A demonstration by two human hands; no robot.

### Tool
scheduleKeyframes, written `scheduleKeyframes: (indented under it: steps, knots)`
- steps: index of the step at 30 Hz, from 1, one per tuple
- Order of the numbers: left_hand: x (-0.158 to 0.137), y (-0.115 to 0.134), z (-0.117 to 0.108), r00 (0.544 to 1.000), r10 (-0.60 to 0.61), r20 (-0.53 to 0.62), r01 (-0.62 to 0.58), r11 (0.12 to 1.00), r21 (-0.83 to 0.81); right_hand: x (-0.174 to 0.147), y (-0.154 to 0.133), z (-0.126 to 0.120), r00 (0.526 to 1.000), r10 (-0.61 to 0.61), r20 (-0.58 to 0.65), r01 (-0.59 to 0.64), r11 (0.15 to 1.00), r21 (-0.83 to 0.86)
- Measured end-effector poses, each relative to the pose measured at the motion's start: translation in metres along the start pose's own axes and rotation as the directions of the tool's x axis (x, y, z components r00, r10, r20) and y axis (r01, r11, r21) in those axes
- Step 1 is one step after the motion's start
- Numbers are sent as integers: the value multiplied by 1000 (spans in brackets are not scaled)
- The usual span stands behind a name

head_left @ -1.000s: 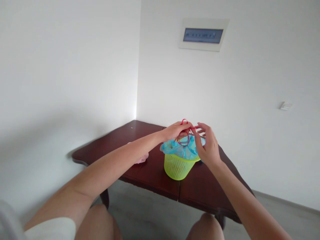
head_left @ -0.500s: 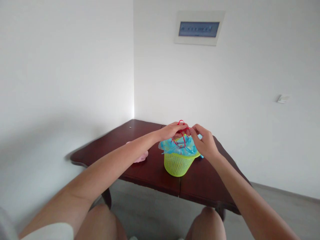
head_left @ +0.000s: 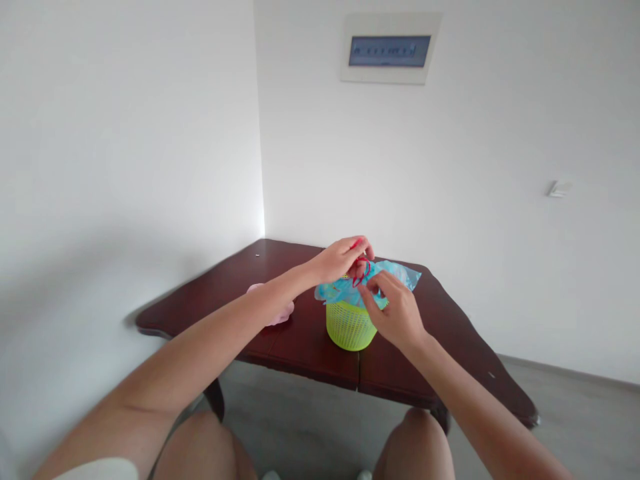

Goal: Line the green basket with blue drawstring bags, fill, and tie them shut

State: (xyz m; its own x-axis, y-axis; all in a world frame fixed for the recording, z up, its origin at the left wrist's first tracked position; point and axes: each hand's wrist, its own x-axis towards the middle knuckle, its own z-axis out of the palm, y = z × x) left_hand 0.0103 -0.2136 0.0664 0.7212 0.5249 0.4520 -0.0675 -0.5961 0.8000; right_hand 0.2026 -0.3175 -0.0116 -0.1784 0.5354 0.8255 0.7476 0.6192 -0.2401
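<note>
My left hand [head_left: 345, 259] is closed on a thin red string [head_left: 369, 270], which loops below its fingers over the basket. My right hand [head_left: 393, 303] is lower and to the right, its thumb and fingertips pinched by the lower part of the string. Under both hands, a crumpled, translucent blue plastic bag [head_left: 335, 292] covers the top of a yellow-green mesh basket [head_left: 350, 328] standing upright on the table. What lies inside the basket is hidden by the bag and my hands.
A dark red-brown wooden table [head_left: 310, 353] stands in a corner against white walls. Behind my left forearm lies a pink, soft-looking item [head_left: 285, 315], partly covered. A breaker panel [head_left: 391, 50] and a switch [head_left: 560, 189] are on the wall.
My right hand has moved down and slightly left, away from my left hand. The bag's right part now shows spread out behind it. The view has shifted a little.
</note>
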Motion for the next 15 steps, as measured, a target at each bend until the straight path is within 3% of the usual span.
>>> scheduleKeyframes:
  steps: [1, 3, 5, 9, 15]
  knots:
    - [-4, 6, -1, 995, 102, 16, -103, 976, 193, 2, 2, -4, 996, 6, -86, -4, 1000, 15]
    - [-10, 18, -2, 962, 258, 86, -266, 822, 503, 10, 7, -9, 982, 76, -171, -58, 993, 107]
    - [-13, 25, -3, 933, 332, 140, -340, 684, 646, 18, 13, -9, 979, 181, -97, -149, 951, 271]
    - [-15, 21, -2, 899, 370, 236, -421, 579, 698, 28, 23, 6, 947, 302, 113, -310, 760, 571]
    - [-18, 7, 1, 834, 467, 296, -551, 662, 508, 29, 30, 23, 879, 394, 268, -434, 427, 794]
